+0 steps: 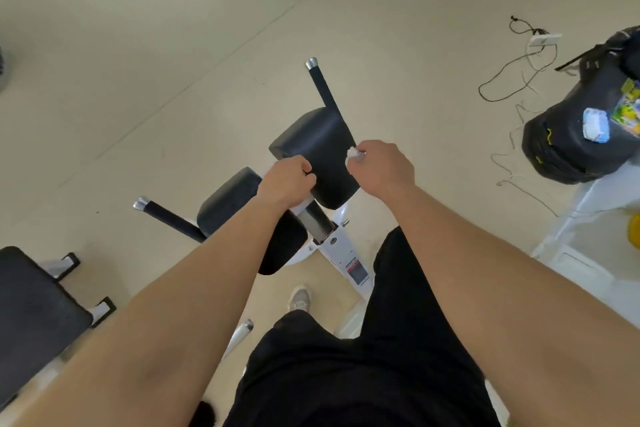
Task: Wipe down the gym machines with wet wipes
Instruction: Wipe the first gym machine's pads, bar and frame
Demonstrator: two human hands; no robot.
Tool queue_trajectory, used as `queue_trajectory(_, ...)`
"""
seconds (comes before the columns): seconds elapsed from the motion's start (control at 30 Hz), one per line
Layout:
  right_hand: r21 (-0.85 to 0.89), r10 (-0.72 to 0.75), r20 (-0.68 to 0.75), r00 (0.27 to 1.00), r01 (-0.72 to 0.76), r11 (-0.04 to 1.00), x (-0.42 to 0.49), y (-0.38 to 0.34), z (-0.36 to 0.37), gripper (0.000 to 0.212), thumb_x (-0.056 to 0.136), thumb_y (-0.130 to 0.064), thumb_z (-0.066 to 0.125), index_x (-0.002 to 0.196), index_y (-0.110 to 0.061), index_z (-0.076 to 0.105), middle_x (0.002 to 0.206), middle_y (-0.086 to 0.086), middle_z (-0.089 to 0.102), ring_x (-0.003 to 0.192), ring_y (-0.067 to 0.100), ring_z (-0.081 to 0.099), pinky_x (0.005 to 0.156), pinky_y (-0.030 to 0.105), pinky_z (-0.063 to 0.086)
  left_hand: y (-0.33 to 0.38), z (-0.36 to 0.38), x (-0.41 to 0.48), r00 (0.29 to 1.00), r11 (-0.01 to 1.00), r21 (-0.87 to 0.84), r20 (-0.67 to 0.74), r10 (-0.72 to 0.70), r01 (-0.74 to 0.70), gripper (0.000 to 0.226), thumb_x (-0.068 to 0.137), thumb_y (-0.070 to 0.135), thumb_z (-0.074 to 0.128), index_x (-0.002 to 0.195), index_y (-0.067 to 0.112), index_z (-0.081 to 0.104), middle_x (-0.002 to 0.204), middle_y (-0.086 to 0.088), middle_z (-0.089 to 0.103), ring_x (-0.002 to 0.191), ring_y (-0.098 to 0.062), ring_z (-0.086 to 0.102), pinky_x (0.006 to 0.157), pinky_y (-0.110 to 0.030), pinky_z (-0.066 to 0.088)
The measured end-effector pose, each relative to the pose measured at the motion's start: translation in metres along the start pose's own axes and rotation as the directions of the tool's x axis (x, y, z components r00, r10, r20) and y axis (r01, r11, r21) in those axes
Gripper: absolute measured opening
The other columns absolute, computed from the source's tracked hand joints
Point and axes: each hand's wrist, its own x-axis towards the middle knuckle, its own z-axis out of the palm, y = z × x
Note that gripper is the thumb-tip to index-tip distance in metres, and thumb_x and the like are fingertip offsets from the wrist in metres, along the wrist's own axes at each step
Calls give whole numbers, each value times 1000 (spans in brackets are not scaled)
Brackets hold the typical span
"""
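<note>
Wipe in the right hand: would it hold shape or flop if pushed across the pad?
Likely floppy and light: the wipe sits crumpled in the right hand. Probably drags rather than slides on the textured pad.

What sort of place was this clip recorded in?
Most likely a gym: a white-framed machine with black padded rollers and chrome-capped handle bars, plus another black bench pad at lower left. The left hand grips one roller; the right hand holds a wipe.

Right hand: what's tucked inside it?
A crumpled white wipe pokes out of the right hand, at the edge of the black pad. The rest is hidden inside the fist.
</note>
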Motion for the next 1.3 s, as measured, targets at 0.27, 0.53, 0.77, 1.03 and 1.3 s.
queue_trajectory(0.27,-210,-458,262,849,514,832,141,-73,0,20,95,-30,46,97,-20,63,89,-1,64,81,24,58,68,33,46,2,-12,69,885,865,-337,-154,-440,372,25,97,27,55,119,19,63,114,0,66,97,-20,60,85,-34,50)
queue_trajectory(0.53,-88,-694,662,283,949,303,161,-117,29,24,96,-31,49,111,-21,65,108,3,68,93,29,63,69,32,41,34,39,44,418,341,-783,-114,-901,521,21,99,30,55,118,22,63,109,4,65,98,-16,60,86,-32,48)
queue_trajectory(0.77,40,-636,772,-8,999,36,101,-90,50,23,95,-31,52,113,-25,66,102,-1,68,83,19,56,68,32,42,60,109,-21,113,-27,-890,88,-990,455,26,100,30,56,124,21,60,114,3,62,102,-18,58,91,-36,50)
queue_trajectory(1.03,53,-490,861,-138,982,-182,73,-43,59,24,96,-29,56,116,-23,66,99,-3,66,86,18,54,71,32,42,103,196,-47,43,-244,-914,272,-961,324,30,98,39,54,123,24,60,116,2,63,101,-20,59,88,-35,49)
queue_trajectory(1.3,81,-455,870,-190,965,-249,46,-2,65,32,95,-27,53,125,-26,64,106,-2,69,90,19,59,73,34,47,117,251,-71,35,-244,-913,269,-962,327,25,98,28,53,120,20,62,111,1,62,96,-19,55,79,-32,41)
